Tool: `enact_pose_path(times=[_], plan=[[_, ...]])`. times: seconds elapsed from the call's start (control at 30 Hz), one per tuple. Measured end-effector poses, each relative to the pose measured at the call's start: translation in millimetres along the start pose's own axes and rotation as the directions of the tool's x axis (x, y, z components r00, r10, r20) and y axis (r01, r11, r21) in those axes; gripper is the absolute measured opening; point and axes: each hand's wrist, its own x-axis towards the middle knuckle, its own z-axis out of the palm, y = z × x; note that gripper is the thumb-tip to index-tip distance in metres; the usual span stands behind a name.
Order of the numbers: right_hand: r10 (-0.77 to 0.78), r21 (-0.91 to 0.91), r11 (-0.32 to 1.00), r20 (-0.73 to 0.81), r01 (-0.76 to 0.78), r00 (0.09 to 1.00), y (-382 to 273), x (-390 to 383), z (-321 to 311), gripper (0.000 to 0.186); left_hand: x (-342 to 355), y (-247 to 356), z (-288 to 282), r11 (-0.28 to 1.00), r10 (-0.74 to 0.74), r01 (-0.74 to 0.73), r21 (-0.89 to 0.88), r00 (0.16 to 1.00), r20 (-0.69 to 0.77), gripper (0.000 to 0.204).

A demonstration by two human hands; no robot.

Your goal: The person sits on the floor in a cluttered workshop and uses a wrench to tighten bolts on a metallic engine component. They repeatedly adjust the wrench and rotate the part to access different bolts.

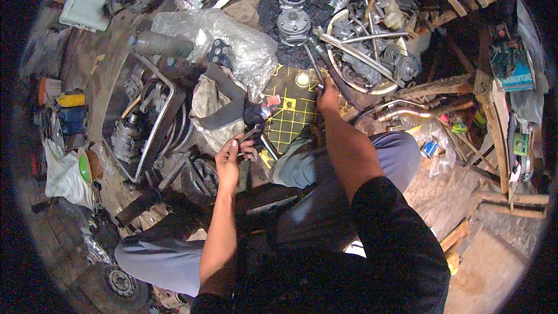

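My left hand [231,156] is closed in a pinch around a slim metal wrench [253,132], held beside a crumpled grey-and-cream cloth [221,104]. My right hand [329,97] reaches farther forward, its fingers wrapped round the near end of a thin metal rod [313,63]; the rod's kind is not clear. Just right of that hand runs a thick dark hose or bar [337,78]. Between my hands lies a dark mat with a yellow grid [283,125]. Beyond it, a round metal machine part [293,25] stands on dark grit.
A basin [381,89] heaped with metal parts sits at the far right. On the left, a metal-rimmed tray [156,150] holds a motor-like part and hoses. Clear plastic wrap [238,38] covers the ground ahead. Wooden framing [494,128] stands at the right. A small wheel [121,282] lies lower left.
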Motion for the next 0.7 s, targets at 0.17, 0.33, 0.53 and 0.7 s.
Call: enact_pose_path(times=[0.17,0.33,0.53,0.7], plan=[[0.044,0.104,0.994,-0.023,-0.042,0.999,-10.2,-4.6,-2.7,0.042,-0.7,2.9,1.5,1.000,0.025,-0.025,0.004,0.999,0.033,0.037],[0.039,0.097,0.995,-0.174,-0.023,0.984,-32.7,-11.2,-28.1,0.038,-1.6,6.4,3.2,0.999,0.041,-0.040,-0.023,0.999,0.010,0.039],[0.185,0.046,0.982,-0.128,-0.181,0.974,-90.1,-48.5,-55.1,0.046,-4.4,32.8,-21.0,0.991,0.118,-0.125,-0.051,0.987,-0.113,0.045],[0.289,0.408,0.906,-0.409,-0.110,0.865,-101.2,-41.9,-8.8,0.062,-4.7,74.8,-97.8,0.958,0.266,-0.286,-0.028,0.920,-0.288,0.037]])
